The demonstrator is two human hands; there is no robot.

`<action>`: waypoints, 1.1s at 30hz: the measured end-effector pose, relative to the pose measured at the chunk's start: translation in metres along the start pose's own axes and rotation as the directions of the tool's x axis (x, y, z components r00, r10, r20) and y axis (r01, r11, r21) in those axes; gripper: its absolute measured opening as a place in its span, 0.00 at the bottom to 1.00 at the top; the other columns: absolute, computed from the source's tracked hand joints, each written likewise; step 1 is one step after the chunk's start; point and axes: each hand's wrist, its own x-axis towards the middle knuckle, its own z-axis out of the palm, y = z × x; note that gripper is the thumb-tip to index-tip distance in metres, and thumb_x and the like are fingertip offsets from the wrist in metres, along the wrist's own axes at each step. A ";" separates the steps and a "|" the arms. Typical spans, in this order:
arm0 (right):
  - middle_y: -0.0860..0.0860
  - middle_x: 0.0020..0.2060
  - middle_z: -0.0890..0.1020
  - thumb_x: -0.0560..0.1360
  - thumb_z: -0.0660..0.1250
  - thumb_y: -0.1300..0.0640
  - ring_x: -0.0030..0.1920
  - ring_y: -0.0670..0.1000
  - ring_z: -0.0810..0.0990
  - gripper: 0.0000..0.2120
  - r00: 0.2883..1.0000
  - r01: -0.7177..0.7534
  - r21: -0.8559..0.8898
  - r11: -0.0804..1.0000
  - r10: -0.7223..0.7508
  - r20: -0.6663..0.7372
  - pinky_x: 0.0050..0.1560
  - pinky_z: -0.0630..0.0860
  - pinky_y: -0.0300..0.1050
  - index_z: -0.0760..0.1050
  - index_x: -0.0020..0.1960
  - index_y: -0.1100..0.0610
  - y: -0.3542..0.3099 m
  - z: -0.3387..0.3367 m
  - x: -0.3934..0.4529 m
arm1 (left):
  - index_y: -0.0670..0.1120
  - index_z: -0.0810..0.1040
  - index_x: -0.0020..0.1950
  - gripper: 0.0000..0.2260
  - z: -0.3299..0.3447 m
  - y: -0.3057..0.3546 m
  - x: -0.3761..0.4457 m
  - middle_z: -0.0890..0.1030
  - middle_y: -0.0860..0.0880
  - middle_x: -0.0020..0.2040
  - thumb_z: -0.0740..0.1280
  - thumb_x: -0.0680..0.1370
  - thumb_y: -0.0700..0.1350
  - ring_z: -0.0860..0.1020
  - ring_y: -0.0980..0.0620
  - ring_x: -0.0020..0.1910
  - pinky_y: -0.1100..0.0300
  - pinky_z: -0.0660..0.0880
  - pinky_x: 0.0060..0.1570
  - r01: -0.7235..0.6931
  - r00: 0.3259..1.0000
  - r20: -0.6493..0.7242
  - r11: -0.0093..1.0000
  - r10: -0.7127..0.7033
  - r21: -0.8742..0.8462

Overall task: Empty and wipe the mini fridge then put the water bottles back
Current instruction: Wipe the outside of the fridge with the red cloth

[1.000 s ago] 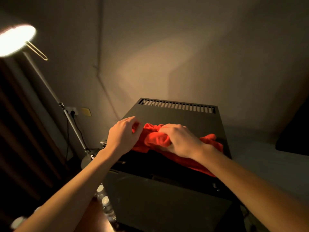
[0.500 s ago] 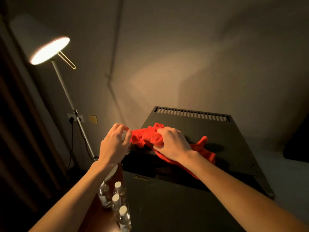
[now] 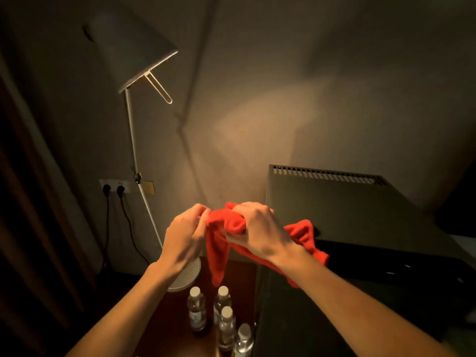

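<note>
Cloth [image 3: 226,225] just came up off the fridge top [image 3: 347,210] and now hangs in the air; right hand [image 3: 257,229] fists the bunch, left hand [image 3: 184,235] pinches its edge; prob wiping is next; four water bottles [image 3: 222,320] stand below the fingers, outside the fridge; inside not visible.

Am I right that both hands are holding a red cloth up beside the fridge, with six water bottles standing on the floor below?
Not quite: the head view shows four water bottles, not six. The rest holds: the left hand and the right hand both hold the red cloth up beside the fridge, above the bottles on the floor.
</note>
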 end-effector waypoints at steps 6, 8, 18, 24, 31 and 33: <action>0.52 0.58 0.82 0.67 0.75 0.44 0.57 0.55 0.78 0.23 0.999 -0.044 -0.109 0.993 0.044 -0.009 0.59 0.74 0.49 0.79 0.58 0.53 -0.017 0.022 0.014 | 0.52 0.76 0.58 0.22 -0.010 -0.018 -0.005 0.81 0.56 0.38 0.52 0.77 0.63 0.78 0.60 0.39 0.58 0.72 0.44 0.047 0.996 0.085 0.944 -0.020 -0.326; 0.52 0.59 0.81 0.68 0.74 0.44 0.58 0.56 0.78 0.25 0.997 -0.082 -0.145 0.986 0.080 -0.024 0.60 0.74 0.48 0.78 0.62 0.54 -0.017 0.029 0.017 | 0.56 0.73 0.63 0.25 -0.003 -0.027 -0.006 0.82 0.54 0.46 0.52 0.76 0.69 0.80 0.58 0.46 0.56 0.74 0.50 0.114 0.986 0.157 0.886 -0.047 -0.450; 0.54 0.51 0.80 0.64 0.67 0.57 0.51 0.59 0.78 0.19 0.963 -0.243 -0.055 0.969 0.234 -0.134 0.54 0.75 0.53 0.77 0.56 0.51 -0.012 0.053 0.043 | 0.55 0.68 0.68 0.23 0.035 -0.022 -0.005 0.77 0.39 0.58 0.67 0.76 0.60 0.83 0.57 0.46 0.57 0.81 0.42 0.452 0.875 0.460 0.596 -0.151 -0.664; 0.55 0.45 0.79 0.63 0.62 0.57 0.49 0.61 0.77 0.14 0.995 -0.102 -0.139 0.985 0.098 -0.035 0.50 0.74 0.55 0.73 0.49 0.54 -0.002 0.053 0.070 | 0.47 0.71 0.64 0.47 0.048 -0.049 0.036 0.78 0.42 0.62 0.71 0.56 0.76 0.80 0.57 0.51 0.58 0.78 0.53 0.507 0.860 0.442 0.532 -0.254 -0.679; 0.61 0.43 0.80 0.65 0.64 0.64 0.47 0.65 0.78 0.10 0.987 -0.158 -0.216 0.963 0.155 -0.034 0.45 0.73 0.54 0.73 0.46 0.58 0.024 0.034 0.086 | 0.46 0.71 0.68 0.31 0.050 -0.038 0.009 0.80 0.49 0.63 0.77 0.68 0.49 0.78 0.53 0.63 0.56 0.74 0.63 0.381 0.882 0.464 0.712 -0.087 -0.590; 0.61 0.45 0.80 0.66 0.64 0.63 0.48 0.65 0.78 0.10 0.983 -0.181 -0.274 0.944 0.182 -0.023 0.46 0.73 0.54 0.73 0.47 0.57 0.029 0.030 0.086 | 0.47 0.76 0.64 0.26 0.055 -0.050 0.017 0.83 0.50 0.58 0.77 0.68 0.48 0.80 0.58 0.57 0.59 0.75 0.59 0.359 0.874 0.479 0.767 -0.077 -0.532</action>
